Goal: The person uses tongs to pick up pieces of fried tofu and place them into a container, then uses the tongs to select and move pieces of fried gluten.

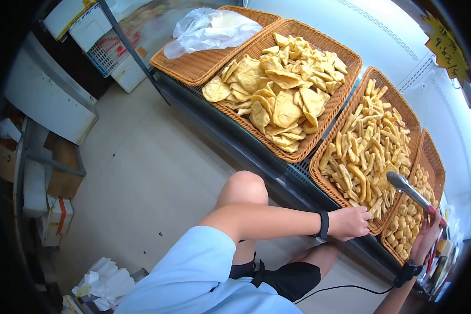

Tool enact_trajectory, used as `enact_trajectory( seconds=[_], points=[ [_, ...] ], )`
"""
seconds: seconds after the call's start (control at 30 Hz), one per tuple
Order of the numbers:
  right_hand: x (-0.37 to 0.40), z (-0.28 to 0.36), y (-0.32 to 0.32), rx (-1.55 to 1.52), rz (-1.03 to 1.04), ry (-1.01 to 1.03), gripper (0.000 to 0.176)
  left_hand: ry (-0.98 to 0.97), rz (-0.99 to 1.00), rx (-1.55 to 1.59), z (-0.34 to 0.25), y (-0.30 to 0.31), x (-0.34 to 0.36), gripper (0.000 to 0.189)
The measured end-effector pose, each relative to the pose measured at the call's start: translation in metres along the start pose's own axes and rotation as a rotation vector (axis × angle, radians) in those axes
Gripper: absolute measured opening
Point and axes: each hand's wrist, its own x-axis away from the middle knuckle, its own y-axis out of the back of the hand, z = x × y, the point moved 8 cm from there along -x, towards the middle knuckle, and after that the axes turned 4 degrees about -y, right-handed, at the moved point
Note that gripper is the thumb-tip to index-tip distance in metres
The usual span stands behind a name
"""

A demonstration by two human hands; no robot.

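Arm stretched forward, the left hand (350, 222) lays curled fingers on the woven wicker basket's (316, 166) rim, grip unclear, while the raised right hand (426, 235) clamps smooth metal tongs (411, 192) above golden fried sticks (363, 152).

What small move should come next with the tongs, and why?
Probably lower the red-handled metal tongs into the wicker basket of yellow fried sticks: the right hand holds them just above it, and the left hand rests at that basket's rim.
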Motion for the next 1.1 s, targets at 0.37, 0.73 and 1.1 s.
enact_trajectory(
  seconds=[0.37, 0.73, 1.1],
  points=[
    [0.002, 0.0, 0.008, 0.058, 0.01, 0.036, 0.036, 0.023, 0.032, 0.016, 0.0, 0.002, -0.003, 0.011],
    [0.03, 0.024, 0.004, 0.022, -0.082, 0.106, 0.035, 0.033, 0.011, 0.166, 0.003, 0.003, -0.012, 0.01],
    [0.069, 0.085, -0.03, 0.222, -0.074, 0.404, 0.04, 0.138, -0.548, 0.453, -0.025, 0.152, -0.055, 0.021]
  ],
)
